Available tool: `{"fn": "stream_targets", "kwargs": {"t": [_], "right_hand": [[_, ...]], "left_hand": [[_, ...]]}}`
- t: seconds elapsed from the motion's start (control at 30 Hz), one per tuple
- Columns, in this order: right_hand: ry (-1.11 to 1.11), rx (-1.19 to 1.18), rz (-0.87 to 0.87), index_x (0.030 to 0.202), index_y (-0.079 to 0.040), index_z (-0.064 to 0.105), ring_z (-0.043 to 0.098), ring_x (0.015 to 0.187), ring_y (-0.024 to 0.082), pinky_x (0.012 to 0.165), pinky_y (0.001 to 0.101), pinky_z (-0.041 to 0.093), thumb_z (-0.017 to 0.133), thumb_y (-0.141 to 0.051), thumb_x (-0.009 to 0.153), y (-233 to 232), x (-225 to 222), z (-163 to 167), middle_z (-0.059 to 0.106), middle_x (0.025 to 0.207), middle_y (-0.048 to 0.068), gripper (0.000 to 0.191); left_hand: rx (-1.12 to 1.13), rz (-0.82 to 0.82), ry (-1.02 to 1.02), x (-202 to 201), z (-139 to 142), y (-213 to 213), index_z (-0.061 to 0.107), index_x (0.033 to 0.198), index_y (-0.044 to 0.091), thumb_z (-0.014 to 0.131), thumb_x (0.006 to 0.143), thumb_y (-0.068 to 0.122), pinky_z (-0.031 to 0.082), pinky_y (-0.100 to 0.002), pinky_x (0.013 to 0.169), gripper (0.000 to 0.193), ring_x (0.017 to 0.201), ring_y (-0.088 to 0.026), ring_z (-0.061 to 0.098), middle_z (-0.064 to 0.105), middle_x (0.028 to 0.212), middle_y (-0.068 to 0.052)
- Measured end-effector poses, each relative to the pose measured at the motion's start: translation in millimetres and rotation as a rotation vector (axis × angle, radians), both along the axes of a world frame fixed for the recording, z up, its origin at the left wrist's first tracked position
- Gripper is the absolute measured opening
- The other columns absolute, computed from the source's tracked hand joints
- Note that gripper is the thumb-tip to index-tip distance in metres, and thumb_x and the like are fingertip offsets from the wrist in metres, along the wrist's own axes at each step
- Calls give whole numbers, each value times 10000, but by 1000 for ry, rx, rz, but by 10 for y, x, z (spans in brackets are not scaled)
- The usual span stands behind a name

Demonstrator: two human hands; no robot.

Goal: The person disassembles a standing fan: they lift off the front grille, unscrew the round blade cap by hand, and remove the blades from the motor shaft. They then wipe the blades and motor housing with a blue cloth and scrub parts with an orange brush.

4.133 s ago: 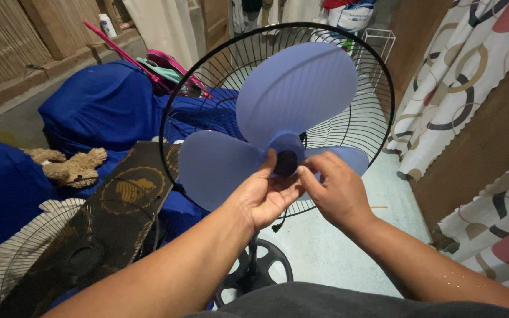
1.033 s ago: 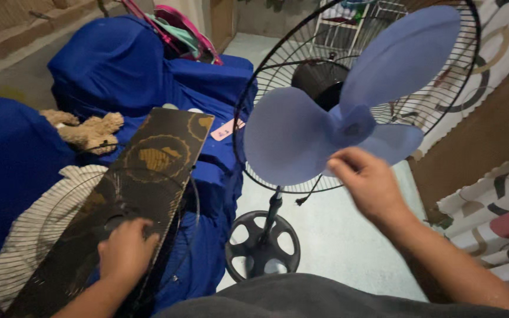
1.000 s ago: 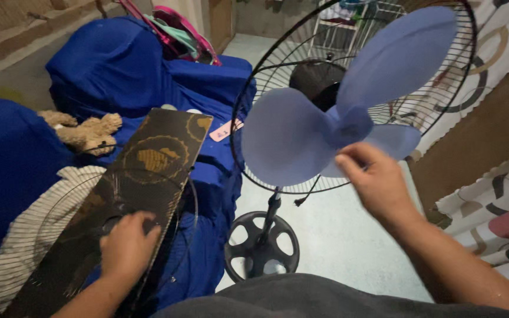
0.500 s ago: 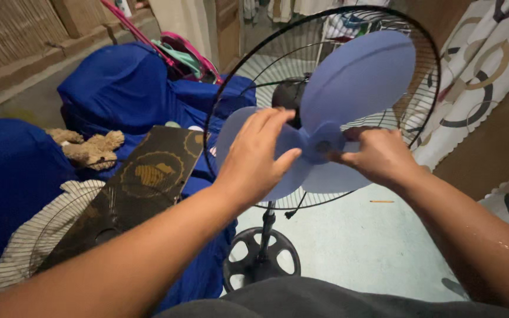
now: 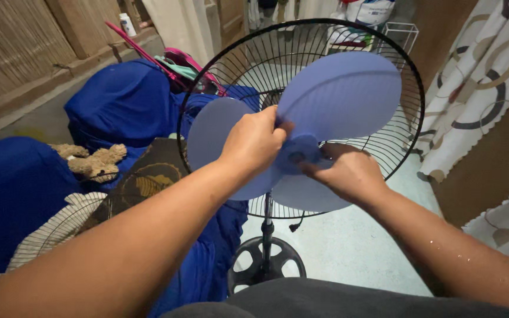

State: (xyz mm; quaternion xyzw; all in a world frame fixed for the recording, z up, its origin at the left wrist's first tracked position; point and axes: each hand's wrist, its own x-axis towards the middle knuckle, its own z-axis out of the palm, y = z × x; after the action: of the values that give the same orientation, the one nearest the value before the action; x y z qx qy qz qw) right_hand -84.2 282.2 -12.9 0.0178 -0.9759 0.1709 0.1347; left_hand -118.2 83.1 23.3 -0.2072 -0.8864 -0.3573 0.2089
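A pale blue three-bladed fan blade sits in front of the black wire rear grille of a standing fan. My left hand grips the blade near its hub, fingers curled over the left blade's root. My right hand holds the hub from the lower right, fingers wrapped at the centre. The fan's pole and round black base stand on the pale floor below my hands.
Left of the fan are blue fabric-covered cushions, a small tan stuffed toy, a dark patterned board and a loose wire grille. A patterned curtain hangs at right. A white wire rack stands behind.
My left hand left the dark board at lower left and rose to the fan blade. Both hands now hold the blade at its hub, and the view has shifted closer.
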Motion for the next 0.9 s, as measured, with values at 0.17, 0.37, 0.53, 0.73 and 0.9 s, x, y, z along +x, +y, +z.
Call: {"fn": "stream_targets", "kwargs": {"t": [0.17, 0.37, 0.53, 0.73, 0.9], "right_hand": [[7, -28, -53, 1056, -126, 732, 733, 859, 340, 770, 452, 558, 682, -683, 762, -57, 52, -52, 766, 876, 149, 632], [120, -1, -20, 950, -81, 700, 725, 765, 349, 689, 465, 557, 702, -661, 788, -108, 128, -54, 731, 807, 144, 603], [210, -29, -12, 892, -77, 710, 721, 778, 345, 701, 457, 557, 733, -639, 775, -132, 172, -84, 741, 814, 143, 575], [171, 13, 18, 949, -81, 708, 724, 810, 349, 749, 465, 555, 700, -646, 809, -103, 160, -52, 743, 841, 144, 582], [103, 53, 9, 973, -103, 719, 733, 816, 336, 892, 468, 496, 692, -640, 809, -56, 162, 3, 763, 828, 136, 562]], "left_hand": [[19, 50, 29, 52, -44, 43, 682, 1022, 63, 630, 927, 337, 518, -552, 781, 294, 876, -446, 685, 731, 892, -221], [58, 61, -11, 169, 9, 26, 670, 1023, 63, 619, 929, 321, 506, -549, 752, 279, 869, -461, 668, 718, 863, -233], [60, 81, -29, 206, -17, -4, 663, 1020, 58, 620, 937, 299, 501, -548, 748, 258, 874, -464, 663, 712, 858, -239], [103, 60, -7, 207, -41, 7, 672, 1038, 82, 626, 913, 263, 509, -543, 744, 224, 877, -456, 669, 715, 875, -231], [89, 87, -24, 161, -64, 45, 676, 1055, 78, 633, 927, 272, 502, -546, 762, 236, 894, -460, 664, 715, 892, -239]]}}
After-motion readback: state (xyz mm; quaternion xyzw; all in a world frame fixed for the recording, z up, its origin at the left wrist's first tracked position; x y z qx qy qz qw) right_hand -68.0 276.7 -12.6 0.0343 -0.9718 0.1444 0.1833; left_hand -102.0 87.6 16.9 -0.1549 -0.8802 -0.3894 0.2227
